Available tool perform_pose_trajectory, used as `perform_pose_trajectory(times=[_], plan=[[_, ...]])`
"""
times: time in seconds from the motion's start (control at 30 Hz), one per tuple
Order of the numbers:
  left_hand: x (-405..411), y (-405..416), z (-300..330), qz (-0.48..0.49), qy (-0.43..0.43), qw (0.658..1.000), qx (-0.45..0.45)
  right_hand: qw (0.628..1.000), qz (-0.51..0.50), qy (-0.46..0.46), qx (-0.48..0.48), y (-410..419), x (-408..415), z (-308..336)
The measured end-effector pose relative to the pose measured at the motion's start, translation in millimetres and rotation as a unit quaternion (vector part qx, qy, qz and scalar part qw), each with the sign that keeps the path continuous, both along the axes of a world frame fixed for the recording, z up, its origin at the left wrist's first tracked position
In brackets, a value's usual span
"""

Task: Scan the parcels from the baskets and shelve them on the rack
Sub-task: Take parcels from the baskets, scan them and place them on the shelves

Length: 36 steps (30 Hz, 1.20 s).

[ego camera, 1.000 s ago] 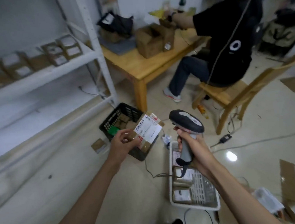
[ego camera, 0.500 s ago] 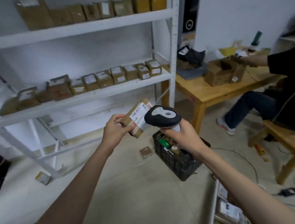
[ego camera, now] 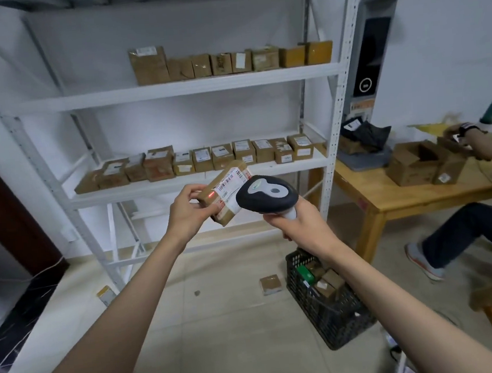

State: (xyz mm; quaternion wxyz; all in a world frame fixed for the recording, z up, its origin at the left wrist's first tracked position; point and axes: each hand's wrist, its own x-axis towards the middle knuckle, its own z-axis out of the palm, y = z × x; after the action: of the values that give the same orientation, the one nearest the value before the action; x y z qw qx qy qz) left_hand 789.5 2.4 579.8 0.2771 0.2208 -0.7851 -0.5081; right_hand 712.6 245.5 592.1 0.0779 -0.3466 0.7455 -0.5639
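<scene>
Bright, even indoor light, soft shadows; wide-angle bending at the edges; the right side looks perhaps motion-blurred.

Centre frame, the middle shelf of the rack is lined with parcels, its front lip bare. The upper shelf lies open at left. The black basket blocks lower right.

Both arms outstretched; left grip pinching; right grip curled tight.
</scene>
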Motion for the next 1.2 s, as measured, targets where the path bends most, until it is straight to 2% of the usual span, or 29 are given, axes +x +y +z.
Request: perform_pose_trajectory(times=[0.33, 0.6, 0.9, 1.2], plan=[[-36.6, -11.8, 36.8, 0.041, 0.029, 0.997, -0.052, 0.999, 0.033, 0.036, 0.014, -9.7, -49.0, 30.5], [-41.5, -51.0, 62.6, 0.102, 0.044, 0.990, -0.085, 0.996, 0.092, -0.012, 0.002, -59.5, -93.6, 48.0], [-10.9, -163.3, 74.0, 0.190, 0.053, 0.978, -0.061, 0.986, 0.135, -0.084, -0.039, -188.7, -113.1, 66.2], [-34.1, -313.9, 101.5, 0.187, 0.059, 0.979, -0.047, 0.984, 0.141, -0.091, -0.063, -330.9, -136.6, 103.7]])
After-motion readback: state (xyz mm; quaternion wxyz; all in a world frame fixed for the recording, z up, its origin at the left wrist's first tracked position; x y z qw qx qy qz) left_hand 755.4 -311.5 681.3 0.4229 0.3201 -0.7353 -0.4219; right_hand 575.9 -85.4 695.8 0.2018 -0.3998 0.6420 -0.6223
